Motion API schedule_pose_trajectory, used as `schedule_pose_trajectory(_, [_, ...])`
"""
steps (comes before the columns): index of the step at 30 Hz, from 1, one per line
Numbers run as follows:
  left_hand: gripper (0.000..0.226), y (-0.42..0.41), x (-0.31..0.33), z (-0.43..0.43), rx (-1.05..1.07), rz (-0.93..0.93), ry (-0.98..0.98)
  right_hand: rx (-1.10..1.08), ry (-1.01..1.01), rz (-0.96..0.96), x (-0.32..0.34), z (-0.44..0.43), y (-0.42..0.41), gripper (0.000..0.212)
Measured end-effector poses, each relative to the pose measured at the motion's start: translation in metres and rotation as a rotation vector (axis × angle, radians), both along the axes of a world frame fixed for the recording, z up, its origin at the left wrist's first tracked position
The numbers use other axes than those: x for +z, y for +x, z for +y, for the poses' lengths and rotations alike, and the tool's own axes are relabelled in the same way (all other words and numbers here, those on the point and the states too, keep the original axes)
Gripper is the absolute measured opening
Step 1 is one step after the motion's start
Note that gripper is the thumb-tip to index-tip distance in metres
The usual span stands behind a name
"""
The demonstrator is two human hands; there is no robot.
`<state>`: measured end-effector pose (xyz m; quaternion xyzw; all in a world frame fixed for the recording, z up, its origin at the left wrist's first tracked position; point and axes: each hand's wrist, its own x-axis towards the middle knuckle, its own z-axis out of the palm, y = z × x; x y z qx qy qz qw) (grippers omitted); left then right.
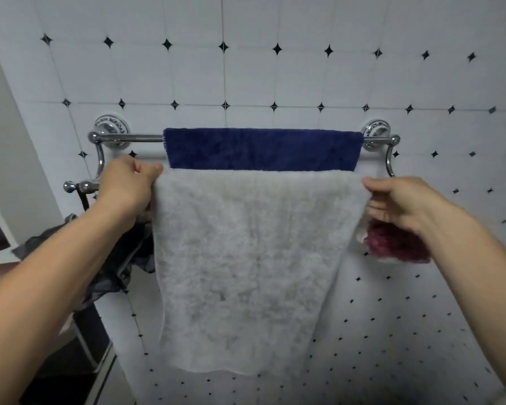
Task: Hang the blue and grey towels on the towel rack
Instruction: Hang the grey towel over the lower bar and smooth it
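A chrome two-bar towel rack (129,137) is fixed to the tiled wall. The blue towel (263,149) hangs over its rear bar, spread flat between the two mounts. In front of it the fluffy grey towel (246,258) drapes down from the front bar, which it hides. My left hand (129,182) pinches the grey towel's top left corner. At the top right corner, my right hand (403,203) grips the towel's edge.
Dark clothing (123,258) hangs from the rack's left end, below my left forearm. A dark red and white cloth (392,247) hangs under my right hand. The wall has white tiles with small black diamonds. A white frame (0,229) stands at the far left.
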<state>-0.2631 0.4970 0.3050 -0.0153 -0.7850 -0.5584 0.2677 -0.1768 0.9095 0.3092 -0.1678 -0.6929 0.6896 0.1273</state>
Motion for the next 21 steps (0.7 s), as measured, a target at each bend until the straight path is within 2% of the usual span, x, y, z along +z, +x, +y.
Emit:
schedule_pose_trajectory(3, [0.038,0.004,-0.001,-0.001,-0.02,0.026,0.005,-0.051,-0.019,0.085,0.0,0.0,-0.004,0.014])
schedule_pose_trajectory(5, [0.035,0.01,-0.016,0.001,-0.131,-0.026,0.078,-0.034,0.005,0.12,-0.012,-0.002,-0.005,0.016])
schedule_pose_trajectory(8, [0.034,0.023,-0.047,0.003,-0.24,-0.095,0.042,0.071,0.113,0.053,-0.034,-0.001,0.001,0.016])
schedule_pose_trajectory(10, [0.037,0.028,-0.063,0.002,-0.229,-0.111,-0.012,0.112,0.226,-0.007,-0.05,0.003,0.005,0.031])
schedule_pose_trajectory(12, [0.031,0.029,-0.069,0.0,-0.19,-0.093,0.009,0.155,0.244,-0.023,-0.06,0.004,0.005,0.035])
schedule_pose_trajectory(15, [0.026,0.026,-0.066,-0.003,-0.163,-0.086,0.08,0.143,0.17,0.003,-0.062,0.006,0.002,0.025])
schedule_pose_trajectory(19, [0.025,0.024,-0.062,-0.006,-0.24,-0.083,0.115,0.122,0.139,0.026,-0.061,0.009,-0.002,0.007])
schedule_pose_trajectory(21, [0.025,0.025,-0.065,-0.006,-0.276,-0.092,0.097,0.123,0.169,0.016,-0.063,0.008,-0.003,0.009])
